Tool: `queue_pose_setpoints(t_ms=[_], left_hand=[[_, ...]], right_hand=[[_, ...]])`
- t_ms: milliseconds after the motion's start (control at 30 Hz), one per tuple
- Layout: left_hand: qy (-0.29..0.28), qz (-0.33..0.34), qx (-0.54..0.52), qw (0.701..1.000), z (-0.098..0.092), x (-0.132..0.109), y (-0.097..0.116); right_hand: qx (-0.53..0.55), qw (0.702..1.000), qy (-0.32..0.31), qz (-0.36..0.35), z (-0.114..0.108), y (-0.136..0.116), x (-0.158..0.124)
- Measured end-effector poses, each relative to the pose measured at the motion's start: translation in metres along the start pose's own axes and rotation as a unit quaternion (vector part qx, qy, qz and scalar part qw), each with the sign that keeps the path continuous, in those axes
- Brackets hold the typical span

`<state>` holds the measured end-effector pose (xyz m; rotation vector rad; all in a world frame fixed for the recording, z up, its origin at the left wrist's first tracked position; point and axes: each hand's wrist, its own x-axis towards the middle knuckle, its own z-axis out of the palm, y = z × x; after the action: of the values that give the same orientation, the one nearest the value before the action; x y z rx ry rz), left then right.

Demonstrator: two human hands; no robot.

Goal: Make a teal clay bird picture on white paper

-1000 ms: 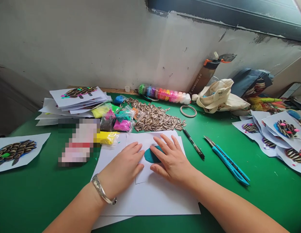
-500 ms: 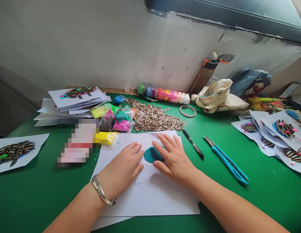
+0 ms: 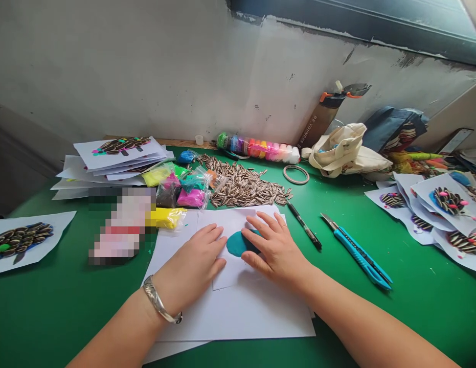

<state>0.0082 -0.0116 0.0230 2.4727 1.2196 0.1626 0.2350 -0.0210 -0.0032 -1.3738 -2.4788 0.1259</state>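
Note:
A flat teal clay patch (image 3: 234,243) lies on a small white paper sheet (image 3: 226,222), which rests on larger white sheets (image 3: 238,312). My left hand (image 3: 194,266), with a silver bracelet at the wrist, lies flat with fingers stretched out on the paper just left of the clay. My right hand (image 3: 274,248) lies flat with fingers spread, pressing on the right part of the clay and hiding it.
A pile of sunflower seeds (image 3: 245,185), bags of coloured clay (image 3: 180,189), a yellow clay bag (image 3: 166,217), a row of clay tubs (image 3: 258,147), a black pen (image 3: 303,225), a blue utility knife (image 3: 358,253), a tape ring (image 3: 296,174), finished seed pictures (image 3: 115,153) and a cloth bag (image 3: 345,151) lie on the green table (image 3: 49,301).
My right hand slid a little to the right and back over the teal clay. My left hand stayed on the paper.

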Motion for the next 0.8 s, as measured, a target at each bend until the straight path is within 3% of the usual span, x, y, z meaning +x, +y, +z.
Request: queue_pose_setpoints(t_ms=[333,500,800], left_hand=[[-0.003,-0.004,0.002,1.0,0.0,0.0,0.001],[-0.013,-0.004,0.006,1.0,-0.001,0.001,0.001],[0.013,0.002,-0.014,1.0,-0.002,0.0,0.002]], right_hand=[[0.015,1.0,-0.005,0.004,0.002,0.001,0.002],[0.025,0.998,0.032,0.045,0.001,0.005,0.0],[0.033,0.997,0.061,0.038,-0.002,0.012,-0.001]])
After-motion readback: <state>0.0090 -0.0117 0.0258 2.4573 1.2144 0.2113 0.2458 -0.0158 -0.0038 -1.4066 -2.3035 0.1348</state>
